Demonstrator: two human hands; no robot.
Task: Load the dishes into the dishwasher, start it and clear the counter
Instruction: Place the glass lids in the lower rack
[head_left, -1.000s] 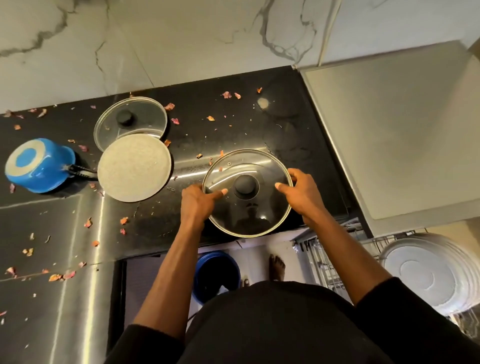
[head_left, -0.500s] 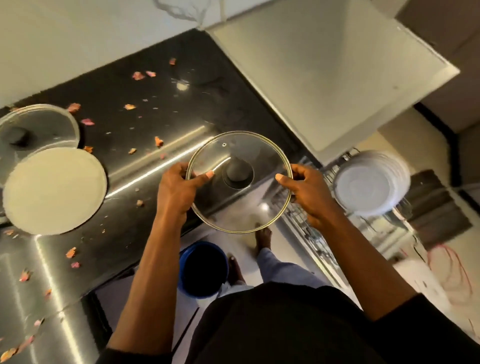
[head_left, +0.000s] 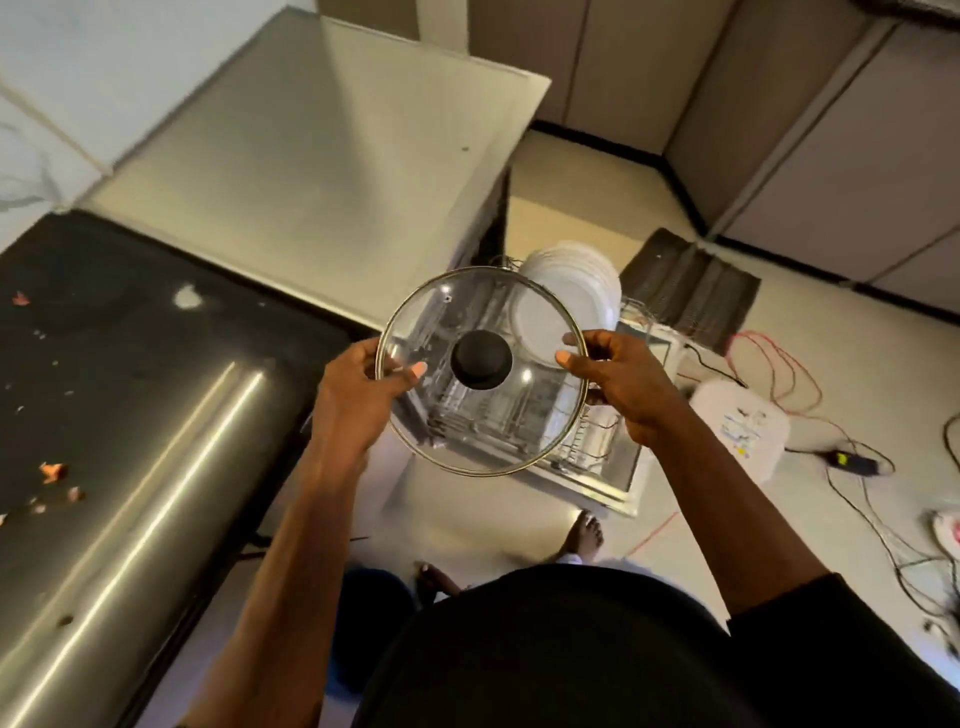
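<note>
Carrying the glass lid (head_left: 483, 421) to the right since half a second ago: lifted clear of the black counter (head_left: 130, 389) and now hanging in the air between both hands, over the pulled-out dishwasher rack (head_left: 597, 431) instead of over the counter's front edge. Gripped just as before: left hand (head_left: 358, 400) curled round the near-left part of the rim with its thumb laid flat on the glass, right hand (head_left: 623, 384) pinching the opposite edge, thumb on top and fingers underneath. Well out to the left of the left hand, the counter with its orange scraps (head_left: 52, 470). Just beyond the right thumb, partly seen through the glass, a row of white plates (head_left: 571, 291) standing on edge in the rack. Beneath the right hand, the open dishwasher door (head_left: 613, 478). As for the lid itself: round, clear, bound by a thin metal band, with a black knob (head_left: 481, 360) facing up at the centre and a small vent hole (head_left: 447, 300) near the far-left rim. Held close to level, the far edge slightly raised, rack wires showing through.
</note>
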